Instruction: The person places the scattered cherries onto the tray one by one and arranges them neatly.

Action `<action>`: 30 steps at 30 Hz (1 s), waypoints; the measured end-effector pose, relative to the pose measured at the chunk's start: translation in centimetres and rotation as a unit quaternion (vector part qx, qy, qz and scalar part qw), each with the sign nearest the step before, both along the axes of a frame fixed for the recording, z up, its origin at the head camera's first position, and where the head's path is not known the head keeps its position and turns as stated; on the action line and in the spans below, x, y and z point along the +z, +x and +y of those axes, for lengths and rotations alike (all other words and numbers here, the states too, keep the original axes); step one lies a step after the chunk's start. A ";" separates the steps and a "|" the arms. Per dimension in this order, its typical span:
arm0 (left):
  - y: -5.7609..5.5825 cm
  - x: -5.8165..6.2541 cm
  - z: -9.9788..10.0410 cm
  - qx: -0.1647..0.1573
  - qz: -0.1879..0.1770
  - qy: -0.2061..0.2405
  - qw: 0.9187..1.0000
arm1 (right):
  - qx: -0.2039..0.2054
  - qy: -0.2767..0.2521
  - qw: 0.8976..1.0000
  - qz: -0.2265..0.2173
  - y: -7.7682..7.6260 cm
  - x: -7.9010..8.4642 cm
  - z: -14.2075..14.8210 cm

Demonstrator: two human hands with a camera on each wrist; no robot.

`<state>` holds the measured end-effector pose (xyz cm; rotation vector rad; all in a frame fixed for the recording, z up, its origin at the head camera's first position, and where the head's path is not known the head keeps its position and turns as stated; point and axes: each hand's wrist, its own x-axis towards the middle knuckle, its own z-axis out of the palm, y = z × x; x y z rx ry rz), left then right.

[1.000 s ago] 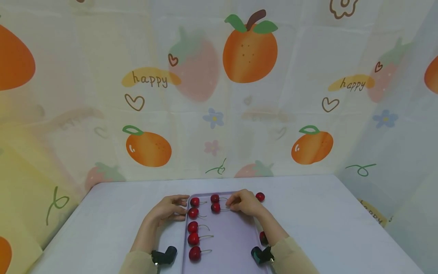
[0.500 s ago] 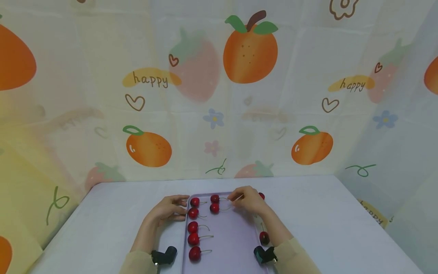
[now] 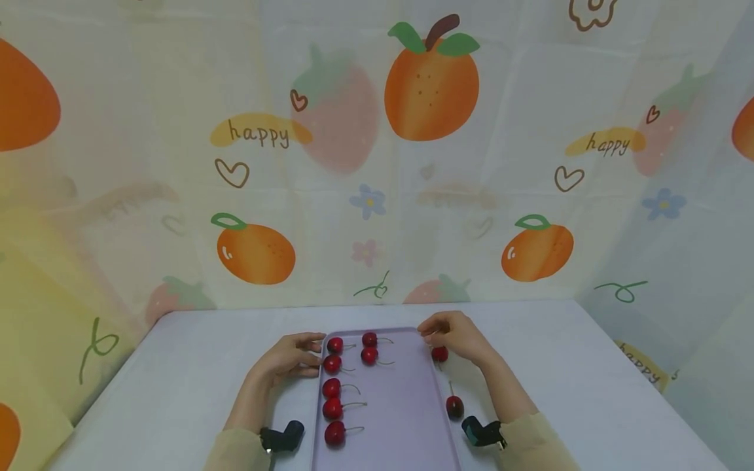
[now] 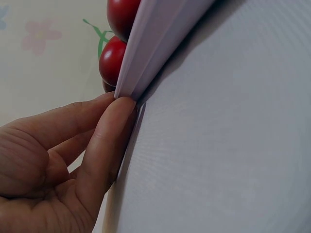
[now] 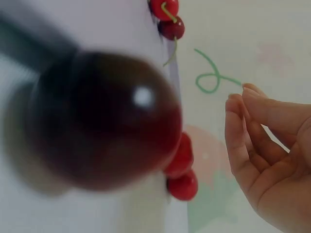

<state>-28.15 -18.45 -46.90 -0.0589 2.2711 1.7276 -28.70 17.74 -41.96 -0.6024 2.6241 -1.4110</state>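
My left hand [image 3: 288,356] rests its fingertips against the left side of the lilac tray [image 3: 400,418]. The left wrist view shows the thumb and fingers of that hand at the tray's rim [image 4: 133,73]. Several red cherries [image 3: 332,388] with stems line the tray's left side, and two cherries [image 3: 369,356] form a short second column. Over the table past the tray's far right corner, my right hand [image 3: 456,335] has loosely bent fingers and holds nothing. Just below it lies a cherry [image 3: 439,354], partly covered by the hand in the head view.
A darker cherry [image 3: 455,407] lies on the white table [image 3: 559,379] right of the tray; a big blurred cherry [image 5: 112,121] fills much of the right wrist view. Two red cherries [image 5: 182,184] show behind it. A fruit-print cloth [image 3: 377,196] hangs behind the table.
My right hand has let go of the stems by the second column and moved right, off the tray, to the loose cherries. The left hand stays at the tray's edge.
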 end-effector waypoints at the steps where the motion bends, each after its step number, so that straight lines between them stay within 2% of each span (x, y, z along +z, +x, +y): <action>1: 0.0 0.0 0.0 0.000 -0.001 0.001 1.000 | -0.001 0.001 1.000 -0.002 0.0 -0.1 0.3; 11: 0.0 0.1 0.1 0.002 0.001 0.000 1.000 | 0.052 -0.002 0.998 -0.040 0.4 -1.0 3.1; 21: -0.1 0.0 0.1 0.003 -0.001 -0.001 1.000 | 0.060 0.007 0.996 -0.068 0.9 -2.2 4.9; 30: 0.0 0.1 0.1 0.003 0.001 -0.003 1.000 | 0.100 -0.004 0.990 -0.101 1.1 -3.3 5.9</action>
